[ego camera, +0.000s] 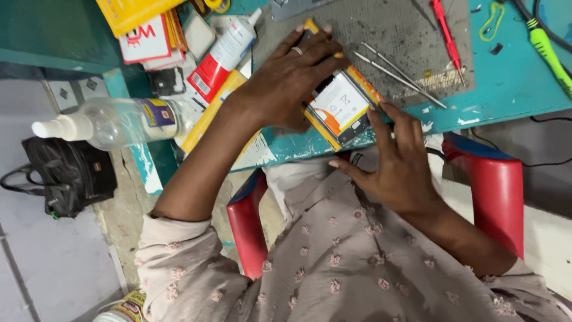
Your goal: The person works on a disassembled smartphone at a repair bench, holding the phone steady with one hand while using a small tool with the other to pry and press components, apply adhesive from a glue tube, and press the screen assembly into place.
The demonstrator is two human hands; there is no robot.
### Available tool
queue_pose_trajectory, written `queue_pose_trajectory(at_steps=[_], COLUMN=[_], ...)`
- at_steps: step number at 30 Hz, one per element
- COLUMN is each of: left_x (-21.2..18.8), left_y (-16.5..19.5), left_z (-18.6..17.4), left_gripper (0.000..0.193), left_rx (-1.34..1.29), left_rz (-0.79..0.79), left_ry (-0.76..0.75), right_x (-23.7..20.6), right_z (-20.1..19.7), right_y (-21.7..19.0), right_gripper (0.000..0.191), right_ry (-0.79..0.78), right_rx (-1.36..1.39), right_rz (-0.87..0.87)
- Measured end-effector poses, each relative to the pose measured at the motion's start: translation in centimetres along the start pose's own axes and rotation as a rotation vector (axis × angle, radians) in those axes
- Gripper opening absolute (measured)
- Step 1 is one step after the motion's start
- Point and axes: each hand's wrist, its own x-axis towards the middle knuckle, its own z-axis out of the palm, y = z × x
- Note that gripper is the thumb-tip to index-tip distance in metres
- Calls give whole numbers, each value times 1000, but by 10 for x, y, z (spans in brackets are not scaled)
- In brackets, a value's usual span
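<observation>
Left hand (292, 80) is lying spread over the opened phone (341, 104), pinning it at the tabletop (512, 83) edge, while right hand (399, 161) is pressing fingertips against its near corner. Being so near the edge, it could slide off if pushed harder.

Bright, even, diffuse light; colours saturated. Soft short shadows under left hand (286, 80) and tweezers (399, 74) on grey mat (387, 30). Mild glare on clear spray bottle (113, 122) left of mat. Focus sharp around mat; slight softness and wide-angle stretch toward frame edges.
</observation>
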Motion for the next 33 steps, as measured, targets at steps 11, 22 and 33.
queue_pose_trajectory(at_steps=[11,22,33], left_x=[-24,-39,-83], left_y=[31,50,43], left_z=[23,46,34], left_gripper=[101,117,113], left_rx=[199,124,-198], left_rz=[-301,-471,-482], left_ry=[361,523,513], right_x=[27,48,38], right_z=[-9,0,9], right_y=[25,39,39], right_gripper=[67,46,45], right_ry=[24,-34,-10], right_rx=[105,109,0], right_rz=[28,25,-88])
